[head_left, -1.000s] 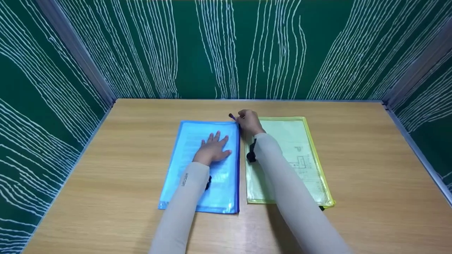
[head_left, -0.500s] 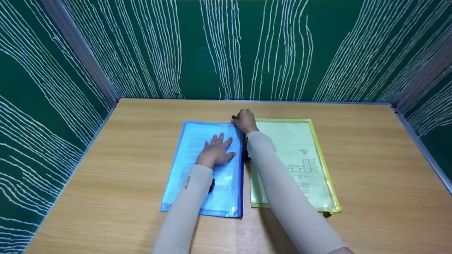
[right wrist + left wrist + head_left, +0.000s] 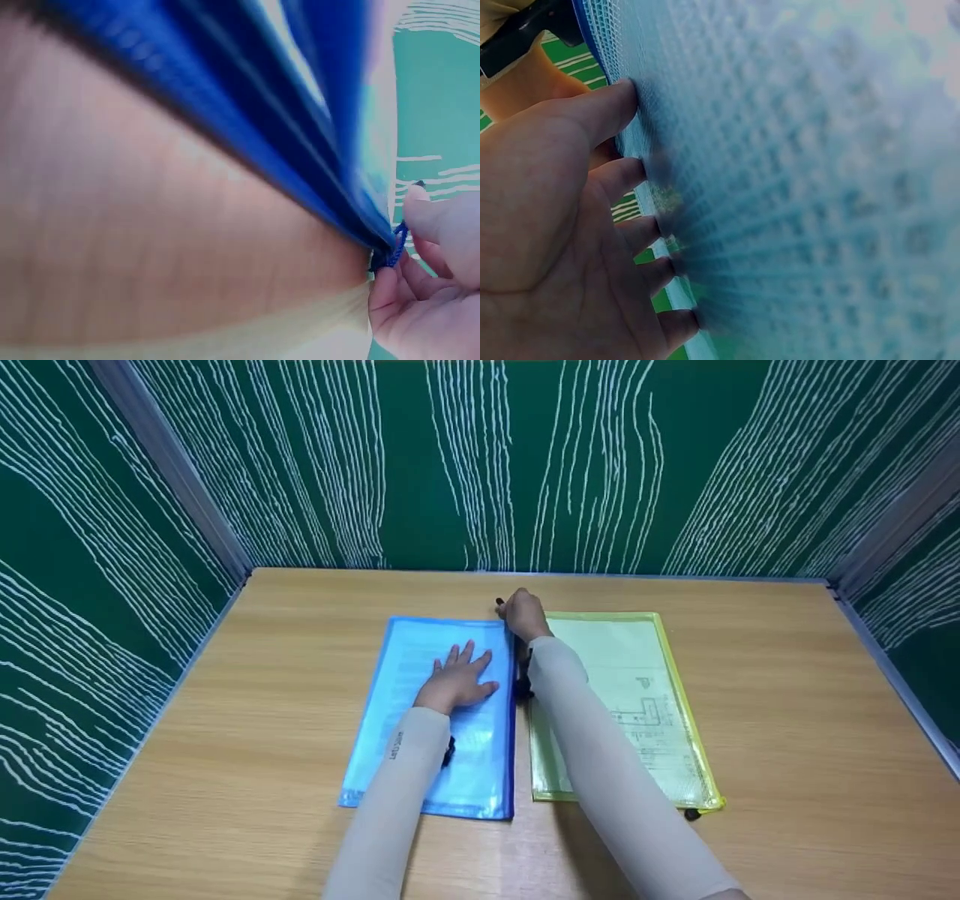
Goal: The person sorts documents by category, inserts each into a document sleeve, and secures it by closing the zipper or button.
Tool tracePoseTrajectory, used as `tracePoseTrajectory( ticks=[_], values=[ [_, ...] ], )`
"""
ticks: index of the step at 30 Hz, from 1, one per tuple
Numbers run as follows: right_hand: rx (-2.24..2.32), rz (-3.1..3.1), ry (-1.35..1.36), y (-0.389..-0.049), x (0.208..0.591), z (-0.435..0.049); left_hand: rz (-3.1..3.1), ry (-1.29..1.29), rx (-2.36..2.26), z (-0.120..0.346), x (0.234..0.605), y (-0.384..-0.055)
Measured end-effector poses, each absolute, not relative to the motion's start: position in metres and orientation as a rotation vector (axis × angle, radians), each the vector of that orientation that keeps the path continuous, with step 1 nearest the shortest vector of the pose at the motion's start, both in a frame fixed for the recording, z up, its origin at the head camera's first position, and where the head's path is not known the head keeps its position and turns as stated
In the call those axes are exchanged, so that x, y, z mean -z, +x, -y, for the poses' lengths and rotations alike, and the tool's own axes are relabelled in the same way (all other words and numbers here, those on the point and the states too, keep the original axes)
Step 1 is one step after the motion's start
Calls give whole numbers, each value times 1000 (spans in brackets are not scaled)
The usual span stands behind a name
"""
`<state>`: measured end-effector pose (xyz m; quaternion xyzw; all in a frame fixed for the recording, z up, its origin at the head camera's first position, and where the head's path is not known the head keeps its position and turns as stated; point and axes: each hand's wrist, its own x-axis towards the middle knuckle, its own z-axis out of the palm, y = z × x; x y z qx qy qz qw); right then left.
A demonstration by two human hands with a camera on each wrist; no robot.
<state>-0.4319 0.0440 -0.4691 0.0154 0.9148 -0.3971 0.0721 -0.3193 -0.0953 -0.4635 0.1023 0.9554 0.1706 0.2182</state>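
A blue mesh zip pouch [image 3: 465, 765] with papers inside lies flat on the table. My left hand [image 3: 454, 682] rests on it, palm down with fingers spread; the left wrist view shows the fingertips [image 3: 681, 322] touching the mesh. At the pouch's far right corner, my right hand [image 3: 525, 613] pinches the blue zipper pull cord [image 3: 396, 251] between thumb and fingers. The cord's dark end [image 3: 499, 601] sticks out past the hand. In the right wrist view, the pouch's blue zipper edge [image 3: 247, 150] runs down to that hand.
A yellow zip pouch [image 3: 600, 660] holding printed sheets lies just right of the blue one, partly under the right forearm. Its dark pull end [image 3: 691, 814] hangs at the near right corner. Green walls [image 3: 450, 472] with white lines enclose the wooden table [image 3: 262, 697].
My right hand has shifted slightly left, closer to the blue pouch's far right corner, and less of the cord shows. My left hand stays in place on the pouch.
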Motion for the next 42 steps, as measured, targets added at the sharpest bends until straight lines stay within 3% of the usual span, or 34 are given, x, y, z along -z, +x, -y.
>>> tracePoseTrajectory(
  ticks=[13,42],
  values=[
    [1710,-2515,264,-423,464,-64,-2633,273,-467,97,459,-316],
    [1556,-2520,280,-380,463,-127,-2594,212,-537,94,459,-315]
  ],
)
